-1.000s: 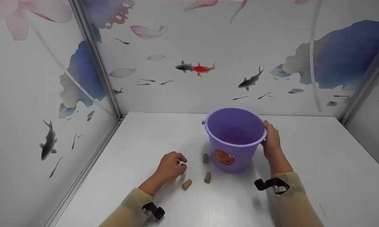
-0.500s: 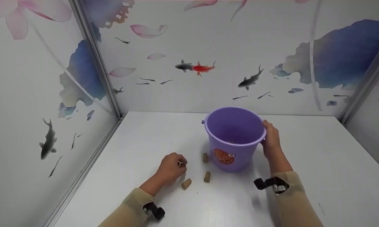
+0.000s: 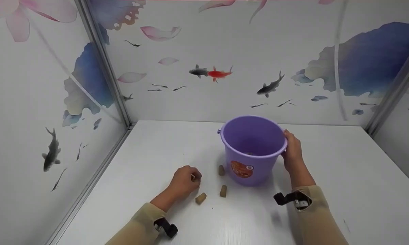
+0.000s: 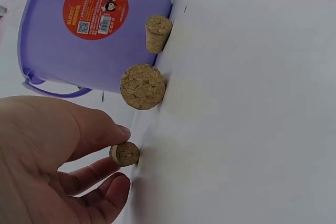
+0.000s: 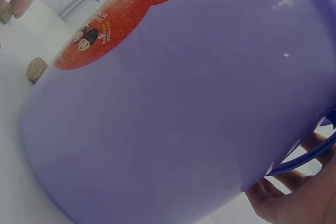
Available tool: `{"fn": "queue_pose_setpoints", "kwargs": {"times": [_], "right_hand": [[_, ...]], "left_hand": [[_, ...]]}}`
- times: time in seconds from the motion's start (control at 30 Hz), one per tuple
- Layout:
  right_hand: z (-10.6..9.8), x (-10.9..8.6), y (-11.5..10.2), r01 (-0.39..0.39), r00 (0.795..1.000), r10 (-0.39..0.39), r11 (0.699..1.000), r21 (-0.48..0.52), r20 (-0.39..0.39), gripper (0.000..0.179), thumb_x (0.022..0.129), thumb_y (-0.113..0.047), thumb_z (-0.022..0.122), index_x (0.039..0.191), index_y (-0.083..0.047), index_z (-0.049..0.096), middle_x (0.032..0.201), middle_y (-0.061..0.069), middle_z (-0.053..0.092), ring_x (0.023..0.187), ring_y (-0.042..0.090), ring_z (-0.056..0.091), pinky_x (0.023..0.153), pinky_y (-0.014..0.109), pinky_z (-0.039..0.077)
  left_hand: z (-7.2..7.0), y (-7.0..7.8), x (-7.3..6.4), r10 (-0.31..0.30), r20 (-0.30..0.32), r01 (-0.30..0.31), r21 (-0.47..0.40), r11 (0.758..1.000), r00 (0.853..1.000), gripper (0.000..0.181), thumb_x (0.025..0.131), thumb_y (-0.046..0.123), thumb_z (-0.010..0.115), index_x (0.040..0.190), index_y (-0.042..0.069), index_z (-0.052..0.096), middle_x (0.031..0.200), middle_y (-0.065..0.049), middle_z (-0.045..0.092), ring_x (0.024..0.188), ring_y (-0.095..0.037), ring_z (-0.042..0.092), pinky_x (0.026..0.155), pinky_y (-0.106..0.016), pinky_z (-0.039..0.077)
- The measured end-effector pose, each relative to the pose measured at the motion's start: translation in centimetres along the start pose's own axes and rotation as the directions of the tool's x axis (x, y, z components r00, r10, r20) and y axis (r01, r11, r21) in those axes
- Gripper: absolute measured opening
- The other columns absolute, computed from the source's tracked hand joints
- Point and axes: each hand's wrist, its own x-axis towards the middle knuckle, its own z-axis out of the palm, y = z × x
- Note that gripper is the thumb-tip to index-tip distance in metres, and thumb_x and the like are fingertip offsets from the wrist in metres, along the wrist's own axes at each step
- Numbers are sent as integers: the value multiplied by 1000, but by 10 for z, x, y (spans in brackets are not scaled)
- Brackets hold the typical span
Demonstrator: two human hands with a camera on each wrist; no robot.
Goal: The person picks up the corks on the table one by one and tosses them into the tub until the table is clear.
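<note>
With thumb and fingertips my left hand [image 3: 185,182] pinches a small cork stopper [image 4: 127,153] low over the white table; in the head view the hand hides this cork. Two more corks lie just to its right, one cork [image 3: 200,198] near the wrist and another cork [image 3: 223,191] beyond it. A further cork [image 3: 221,170] is beside the base of the purple bucket [image 3: 245,172]. The bucket stands upright, and my right hand [image 3: 293,151] grips its rim on the right side. Only a sliver of something brown [image 3: 250,153] shows inside it.
White panels with painted fish and lotus leaves close off the table [image 3: 150,146] at the back and both sides. A lowered handle [image 4: 58,92] hangs at the bucket's rim. Black wrist cameras [image 3: 168,228] sit on both sleeves.
My left thumb and fingers have drawn together from a wider gap, now around the cork. The right hand and the bucket have stayed in place.
</note>
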Motion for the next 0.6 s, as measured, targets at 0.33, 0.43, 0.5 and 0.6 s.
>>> {"fn": "queue_pose_setpoints", "kwargs": {"times": [0.33, 0.43, 0.5, 0.6], "right_hand": [[-2, 0, 1, 24, 1000, -24, 1000, -6, 4, 53, 113, -41, 31, 137, -3, 59, 114, -9, 62, 117, 12, 56, 114, 37, 45], [-2, 0, 1, 18, 1000, -18, 1000, -14, -3, 54, 113, -42, 32, 139, -3, 58, 115, -9, 63, 116, 11, 57, 107, 31, 48], [-2, 0, 0, 11, 1000, -12, 1000, -14, -5, 54, 113, -42, 32, 140, -3, 57, 117, -9, 62, 117, 11, 57, 107, 31, 49], [-2, 0, 0, 7, 1000, -7, 1000, -9, -5, 54, 113, -42, 32, 141, -3, 57, 119, -9, 62, 120, 11, 56, 111, 34, 47]], "left_hand": [[0, 1, 1, -14, 21, 14, -9, 1000, 1000, 15, 91, 0, 71, 103, 5, 78, 98, -5, 71, 92, -17, 63, 80, -33, 56], [1, 2, 2, -14, 24, 14, -11, 1000, 1000, 15, 91, -1, 71, 103, 4, 78, 98, -5, 72, 90, -16, 62, 79, -33, 55], [1, 1, 2, -14, 23, 14, -17, 1000, 1000, 15, 91, -1, 70, 103, 4, 78, 97, -6, 72, 89, -16, 62, 79, -34, 55], [1, 1, 2, -14, 24, 15, -28, 999, 1000, 14, 92, -1, 70, 102, 3, 78, 97, -6, 72, 89, -17, 62, 79, -34, 56]]}}
